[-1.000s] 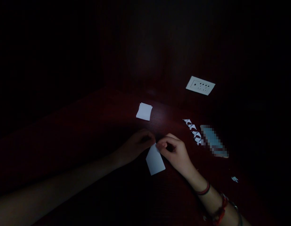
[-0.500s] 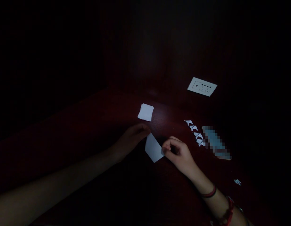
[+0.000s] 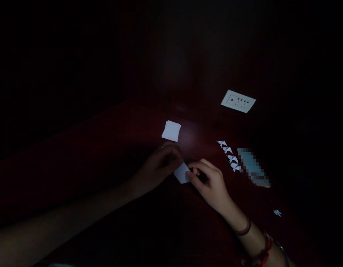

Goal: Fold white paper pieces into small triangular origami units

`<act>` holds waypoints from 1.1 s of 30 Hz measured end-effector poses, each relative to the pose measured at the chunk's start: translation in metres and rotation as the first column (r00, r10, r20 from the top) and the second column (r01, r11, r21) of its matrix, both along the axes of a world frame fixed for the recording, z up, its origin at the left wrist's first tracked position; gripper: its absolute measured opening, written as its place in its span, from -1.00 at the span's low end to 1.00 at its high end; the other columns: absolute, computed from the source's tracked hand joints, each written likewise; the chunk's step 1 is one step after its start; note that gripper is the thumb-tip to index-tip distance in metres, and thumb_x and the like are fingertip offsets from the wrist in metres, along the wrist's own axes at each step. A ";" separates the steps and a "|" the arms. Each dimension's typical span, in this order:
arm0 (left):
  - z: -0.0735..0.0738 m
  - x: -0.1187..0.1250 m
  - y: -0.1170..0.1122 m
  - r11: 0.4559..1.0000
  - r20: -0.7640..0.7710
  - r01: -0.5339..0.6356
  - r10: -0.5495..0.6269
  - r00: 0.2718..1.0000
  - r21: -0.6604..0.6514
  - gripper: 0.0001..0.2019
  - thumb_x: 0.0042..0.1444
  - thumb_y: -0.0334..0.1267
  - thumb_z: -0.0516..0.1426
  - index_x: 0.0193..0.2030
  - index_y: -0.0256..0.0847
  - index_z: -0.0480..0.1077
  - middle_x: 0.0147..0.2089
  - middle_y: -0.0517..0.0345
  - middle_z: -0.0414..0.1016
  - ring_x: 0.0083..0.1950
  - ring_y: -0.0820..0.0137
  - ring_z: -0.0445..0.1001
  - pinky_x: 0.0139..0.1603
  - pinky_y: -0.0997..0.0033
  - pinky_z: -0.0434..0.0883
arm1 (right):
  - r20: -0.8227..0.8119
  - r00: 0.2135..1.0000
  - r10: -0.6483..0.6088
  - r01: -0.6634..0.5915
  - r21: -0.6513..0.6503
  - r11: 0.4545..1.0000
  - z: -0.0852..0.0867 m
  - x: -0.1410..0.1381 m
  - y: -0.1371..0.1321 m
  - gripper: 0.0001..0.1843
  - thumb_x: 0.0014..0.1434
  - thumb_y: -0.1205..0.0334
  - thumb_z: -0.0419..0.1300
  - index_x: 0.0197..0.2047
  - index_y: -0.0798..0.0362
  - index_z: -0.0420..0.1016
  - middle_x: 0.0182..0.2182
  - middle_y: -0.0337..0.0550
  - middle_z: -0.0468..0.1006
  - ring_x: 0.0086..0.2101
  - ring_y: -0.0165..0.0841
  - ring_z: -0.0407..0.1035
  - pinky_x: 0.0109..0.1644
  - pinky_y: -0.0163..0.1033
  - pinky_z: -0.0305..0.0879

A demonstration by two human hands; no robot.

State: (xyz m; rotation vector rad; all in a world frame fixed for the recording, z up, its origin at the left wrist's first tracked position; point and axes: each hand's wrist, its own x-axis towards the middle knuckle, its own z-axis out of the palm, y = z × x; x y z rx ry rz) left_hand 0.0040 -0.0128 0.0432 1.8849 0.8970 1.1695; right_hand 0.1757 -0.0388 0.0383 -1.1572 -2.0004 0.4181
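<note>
A small white sheet of paper (image 3: 181,174) is pinched between both my hands above the dark red table. My left hand (image 3: 166,163) grips its upper corner with thumb and fingers together. On the sheet's right edge, my right hand (image 3: 209,181) presses with the thumb on top and fingers curled behind. Part of the paper is hidden by the fingers. Just beyond my left hand lies a stack of white square papers (image 3: 171,131). To the right of my right hand, several folded white paper pieces (image 3: 229,155) sit in a slanting row.
A blurred-out bluish flat object (image 3: 254,167) lies right of the folded pieces. Nearer me at the right is a little cluster of white bits (image 3: 277,213). A white socket plate (image 3: 238,101) is on the dark wall behind. The surroundings are very dim.
Both hands have come closer together. Less of the paper shows, and my right thumb now lies over its edge. The left hand has shifted slightly right.
</note>
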 end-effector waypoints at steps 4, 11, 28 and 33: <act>0.002 -0.002 -0.001 0.993 -0.045 0.115 -0.114 0.992 0.014 -0.82 0.13 -0.21 -0.08 -0.34 -0.19 0.29 -0.19 0.17 0.28 -0.13 0.40 0.26 -0.11 0.42 0.21 | -0.030 0.999 0.039 -0.039 0.007 0.999 -0.001 0.004 0.002 -0.87 0.06 0.33 0.06 -0.39 0.04 0.43 -0.47 -0.21 0.37 -0.39 -0.41 0.26 -0.28 -0.27 0.15; -0.018 -0.012 0.021 0.948 -0.020 0.085 -0.096 0.995 -0.306 -0.77 0.04 -0.16 0.03 -0.16 -0.15 0.28 -0.19 0.17 0.34 -0.14 0.36 0.32 -0.13 0.36 0.24 | -0.076 0.982 0.174 -0.175 -0.016 0.984 -0.004 0.014 0.010 -0.80 0.04 0.44 0.04 -0.36 0.03 0.46 -0.38 -0.18 0.47 -0.31 -0.38 0.29 -0.20 -0.22 0.18; -0.025 -0.017 0.016 0.964 -0.263 -0.115 0.049 0.964 -0.240 -0.77 -0.02 -0.28 0.03 -0.17 -0.18 0.19 -0.43 0.26 0.27 -0.39 0.44 0.32 -0.43 0.48 0.26 | -0.161 0.984 -0.073 0.024 -0.287 0.958 -0.026 0.025 0.025 -0.78 -0.07 0.33 0.12 -0.27 0.10 0.39 -0.56 -0.29 0.41 -0.48 -0.45 0.30 -0.31 -0.30 0.23; -0.038 -0.006 0.000 0.986 -0.545 -0.079 0.146 0.826 0.145 -0.68 -0.02 -0.34 0.03 -0.06 -0.16 0.17 -0.22 0.14 0.30 -0.22 0.35 0.30 -0.25 0.35 0.27 | -0.083 0.984 -0.155 0.122 -0.310 0.943 -0.036 0.034 0.031 -0.83 -0.09 0.33 0.10 -0.37 0.11 0.44 -0.51 -0.23 0.45 -0.47 -0.43 0.31 -0.36 -0.33 0.23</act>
